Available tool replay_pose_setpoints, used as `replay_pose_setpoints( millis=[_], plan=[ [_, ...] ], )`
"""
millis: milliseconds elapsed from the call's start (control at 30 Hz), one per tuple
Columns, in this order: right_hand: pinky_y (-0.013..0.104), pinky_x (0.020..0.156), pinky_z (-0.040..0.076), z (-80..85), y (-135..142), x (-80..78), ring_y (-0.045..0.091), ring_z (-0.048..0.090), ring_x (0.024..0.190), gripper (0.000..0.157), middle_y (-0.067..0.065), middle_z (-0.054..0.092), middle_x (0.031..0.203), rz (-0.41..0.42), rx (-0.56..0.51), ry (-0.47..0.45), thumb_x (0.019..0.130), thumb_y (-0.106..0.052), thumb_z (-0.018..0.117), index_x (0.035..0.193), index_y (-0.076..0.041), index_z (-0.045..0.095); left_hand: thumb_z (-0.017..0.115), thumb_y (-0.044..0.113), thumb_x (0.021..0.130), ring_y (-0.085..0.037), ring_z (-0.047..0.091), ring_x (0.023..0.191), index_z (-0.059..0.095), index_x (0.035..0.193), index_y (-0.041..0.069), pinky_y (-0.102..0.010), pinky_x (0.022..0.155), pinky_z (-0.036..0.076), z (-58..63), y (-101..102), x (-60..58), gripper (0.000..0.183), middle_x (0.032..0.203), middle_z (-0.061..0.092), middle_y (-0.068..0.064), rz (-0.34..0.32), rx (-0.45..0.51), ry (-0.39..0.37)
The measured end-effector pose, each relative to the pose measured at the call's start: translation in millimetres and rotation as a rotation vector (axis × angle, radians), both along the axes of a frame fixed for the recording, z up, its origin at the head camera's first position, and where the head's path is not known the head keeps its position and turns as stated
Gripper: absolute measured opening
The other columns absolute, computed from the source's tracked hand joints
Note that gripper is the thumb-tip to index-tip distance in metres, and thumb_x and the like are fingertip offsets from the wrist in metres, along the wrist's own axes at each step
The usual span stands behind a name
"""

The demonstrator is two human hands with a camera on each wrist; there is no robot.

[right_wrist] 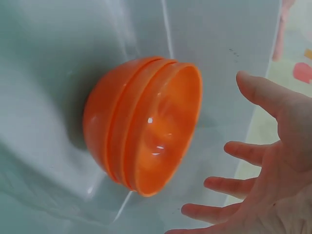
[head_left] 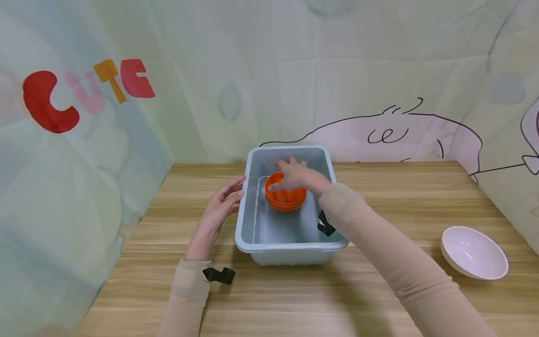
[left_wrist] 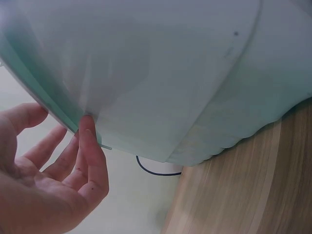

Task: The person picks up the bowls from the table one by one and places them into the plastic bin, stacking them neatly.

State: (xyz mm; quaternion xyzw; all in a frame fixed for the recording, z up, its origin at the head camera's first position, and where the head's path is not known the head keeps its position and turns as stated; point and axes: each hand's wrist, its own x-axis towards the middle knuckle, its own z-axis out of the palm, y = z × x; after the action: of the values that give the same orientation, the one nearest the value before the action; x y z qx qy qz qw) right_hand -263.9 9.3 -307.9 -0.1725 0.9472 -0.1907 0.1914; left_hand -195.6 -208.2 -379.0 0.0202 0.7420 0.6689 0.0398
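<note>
A stack of three orange bowls (head_left: 286, 204) sits nested inside a pale blue-grey plastic bin (head_left: 294, 246). Over the stack, reaching into the bin, is my right hand (head_left: 294, 174), its fingers spread. The right wrist view shows the bowls (right_wrist: 141, 126) with a gap between their rims and my right fingertips (right_wrist: 253, 84); nothing is in that hand. At the bin's left side, my left hand (head_left: 219, 203) touches the rim from outside with fingers loosely bent. In the left wrist view its fingertips (left_wrist: 87, 127) meet the bin's outer wall (left_wrist: 146, 87) just under the lip.
A white bowl (head_left: 473, 252) stands upright on the wooden table (head_left: 269, 299), well right of the bin. Behind the table hangs a printed cloth backdrop (head_left: 202, 93), which also runs along the left side. Black camera mounts are strapped to both wrists.
</note>
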Motion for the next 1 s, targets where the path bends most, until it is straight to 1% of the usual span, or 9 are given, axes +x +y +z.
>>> replay_pose_setpoints(
  millis=[100, 267, 367, 667, 1000],
  plan=[
    [0.058, 0.105, 0.038, 4.7, 1, 1.7, 0.043, 0.023, 0.137, 0.077, 0.014, 0.021, 0.156, -0.006, -0.021, 0.002, 0.087, -0.047, 0.064, 0.150, -0.020, 0.030, 0.058, 0.027, 0.097, -0.008, 0.061, 0.097, 0.048, 0.142, 0.021, -0.032, 0.086, 0.053, 0.0, 0, 0.1, 0.046, 0.136, 0.051, -0.010, 0.001, -0.002, -0.001],
    [0.060, 0.106, 0.036, 14.6, 2, 4.8, 0.044, 0.024, 0.138, 0.077, 0.014, 0.022, 0.157, -0.009, -0.041, 0.035, 0.087, -0.049, 0.063, 0.150, -0.021, 0.030, 0.058, 0.026, 0.097, -0.009, 0.061, 0.096, 0.048, 0.141, 0.021, -0.032, 0.086, 0.053, 0.1, 1, 0.2, 0.046, 0.135, 0.051, -0.010, 0.003, -0.006, -0.001],
    [0.061, 0.105, 0.036, 18.9, 3, 6.8, 0.044, 0.025, 0.137, 0.078, 0.014, 0.023, 0.156, -0.013, -0.038, 0.050, 0.087, -0.050, 0.063, 0.150, -0.021, 0.030, 0.058, 0.026, 0.097, -0.008, 0.061, 0.095, 0.048, 0.141, 0.020, -0.032, 0.086, 0.053, 0.1, 1, 0.2, 0.046, 0.135, 0.051, -0.010, 0.005, -0.005, 0.002],
    [0.063, 0.105, 0.036, 28.0, 5, 13.6, 0.044, 0.022, 0.140, 0.078, 0.013, 0.020, 0.158, -0.011, -0.009, 0.058, 0.087, -0.051, 0.063, 0.151, -0.023, 0.029, 0.057, 0.027, 0.097, -0.010, 0.060, 0.097, 0.048, 0.142, 0.021, -0.035, 0.088, 0.052, 0.3, 1, 0.8, 0.046, 0.136, 0.050, -0.010, -0.004, -0.007, -0.002],
    [0.060, 0.106, 0.036, 42.1, 7, 25.9, 0.043, 0.023, 0.138, 0.078, 0.012, 0.022, 0.156, 0.018, -0.018, 0.085, 0.087, -0.051, 0.063, 0.151, -0.025, 0.027, 0.056, 0.026, 0.097, -0.008, 0.061, 0.094, 0.048, 0.142, 0.020, -0.029, 0.085, 0.052, 1.0, 1, 1.1, 0.046, 0.136, 0.050, -0.010, 0.001, -0.001, -0.001]
  ],
)
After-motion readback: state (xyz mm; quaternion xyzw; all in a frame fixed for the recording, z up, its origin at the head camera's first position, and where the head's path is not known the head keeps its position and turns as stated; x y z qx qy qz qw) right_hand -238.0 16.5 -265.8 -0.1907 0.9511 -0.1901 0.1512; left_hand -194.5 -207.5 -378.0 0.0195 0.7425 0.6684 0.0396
